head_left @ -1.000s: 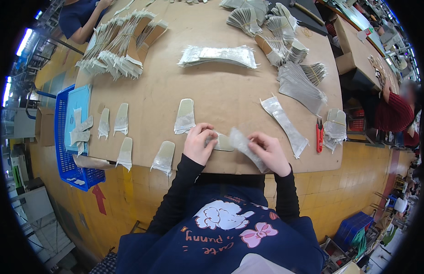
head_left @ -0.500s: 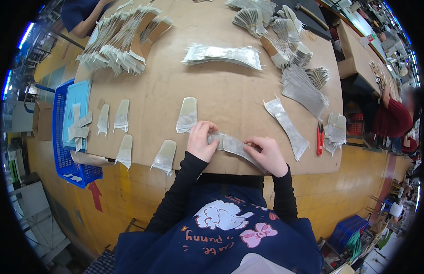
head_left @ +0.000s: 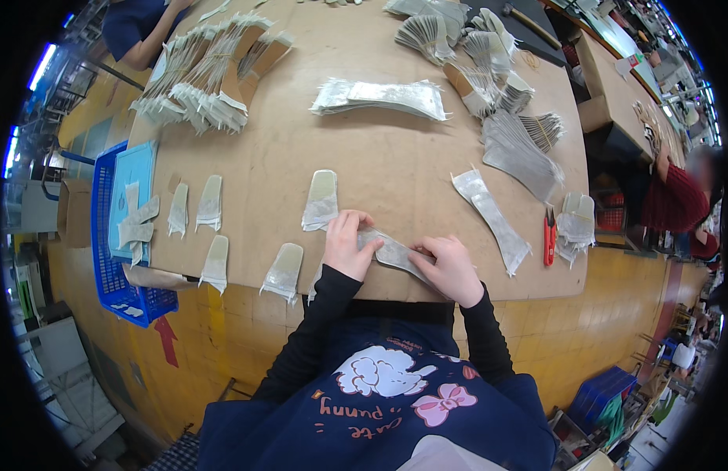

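A long grey fabric-like strip point(head_left: 394, 253) with a curved outline lies near the table's front edge, under both hands. My left hand point(head_left: 350, 245) is closed on its left end, thumb and fingertips pressed together there. Further along the strip, my right hand point(head_left: 450, 271) pinches it with bent fingers; its lower right end is hidden by this hand. Just beyond my left hand rests a tapered grey piece with a yellowish rounded tip point(head_left: 321, 200). A similar tapered piece point(head_left: 283, 272) lies to the left, at the front edge. Another waisted grey strip point(head_left: 492, 221) lies apart on the right.
Red-handled pliers point(head_left: 549, 237) lie beside a small stack of tapered pieces point(head_left: 576, 228). Bundled strips point(head_left: 211, 71) stand far left, with a strip stack point(head_left: 379, 99) at the centre back. Left is a blue basket point(head_left: 106, 216). Brown paper covers the table point(head_left: 411, 169).
My right hand has slid slightly left and nearer along the strip, toward my left hand. The left hand has barely moved and stays on the strip's left end.
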A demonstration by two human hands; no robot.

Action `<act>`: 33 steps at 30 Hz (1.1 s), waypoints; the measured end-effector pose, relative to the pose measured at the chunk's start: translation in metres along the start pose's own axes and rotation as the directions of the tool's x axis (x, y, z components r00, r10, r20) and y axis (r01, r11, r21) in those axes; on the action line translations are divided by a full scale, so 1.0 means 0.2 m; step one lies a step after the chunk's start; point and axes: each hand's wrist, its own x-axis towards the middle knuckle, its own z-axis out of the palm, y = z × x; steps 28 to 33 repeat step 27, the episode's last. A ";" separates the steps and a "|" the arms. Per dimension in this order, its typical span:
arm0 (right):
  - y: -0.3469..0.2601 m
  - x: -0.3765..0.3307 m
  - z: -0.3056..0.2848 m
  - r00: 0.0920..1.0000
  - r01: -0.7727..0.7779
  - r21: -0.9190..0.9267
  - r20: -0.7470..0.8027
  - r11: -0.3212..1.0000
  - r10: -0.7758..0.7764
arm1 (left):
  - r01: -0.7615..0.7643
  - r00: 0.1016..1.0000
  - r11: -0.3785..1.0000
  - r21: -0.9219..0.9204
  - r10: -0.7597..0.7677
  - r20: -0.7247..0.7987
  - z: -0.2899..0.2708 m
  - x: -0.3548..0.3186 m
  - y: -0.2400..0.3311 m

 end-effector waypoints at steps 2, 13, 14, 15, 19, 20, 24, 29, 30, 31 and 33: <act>0.01 0.00 0.02 1.000 -0.002 -0.013 -0.009 1.000 0.002 | 0.009 1.000 0.998 0.060 -0.008 -0.015 0.02 -0.01 0.01; -0.03 -0.10 -0.05 0.982 0.068 0.084 -0.180 0.994 -0.052 | -0.165 0.980 0.986 -0.005 0.164 -0.112 -0.01 -0.06 0.14; -0.02 -0.12 -0.08 0.961 0.049 0.102 -0.275 0.994 -0.019 | -0.161 0.978 0.986 -0.032 0.155 -0.142 -0.02 -0.08 0.18; -0.01 -0.15 -0.11 0.931 0.036 0.120 -0.365 0.992 0.011 | -0.164 0.980 0.986 -0.041 0.158 -0.119 -0.03 -0.10 0.21; 0.07 -0.24 -0.24 0.728 -0.076 0.498 -0.564 0.864 0.389 | -0.164 0.986 0.981 -0.100 0.159 -0.060 -0.02 -0.10 0.28; 0.10 -0.26 -0.26 0.687 -0.004 0.609 -0.574 0.793 0.445 | -0.154 0.988 0.982 -0.105 0.152 -0.033 -0.02 -0.09 0.29; 0.18 -0.33 -0.27 0.562 0.365 0.769 -0.632 0.525 0.534 | -0.258 0.961 0.965 0.042 0.253 0.109 0.11 -0.01 0.36; 0.21 -0.36 -0.24 0.515 0.485 0.751 -0.659 0.448 0.548 | -0.457 0.875 0.885 -0.092 0.466 0.129 0.31 0.09 0.46; 0.21 -0.36 -0.24 0.515 0.485 0.751 -0.659 0.448 0.548 | -0.457 0.875 0.885 -0.092 0.466 0.129 0.31 0.09 0.46; 0.21 -0.36 -0.24 0.515 0.485 0.751 -0.659 0.448 0.548 | -0.457 0.875 0.885 -0.092 0.466 0.129 0.31 0.09 0.46; 0.21 -0.36 -0.24 0.515 0.485 0.751 -0.659 0.448 0.548 | -0.457 0.875 0.885 -0.092 0.466 0.129 0.31 0.09 0.46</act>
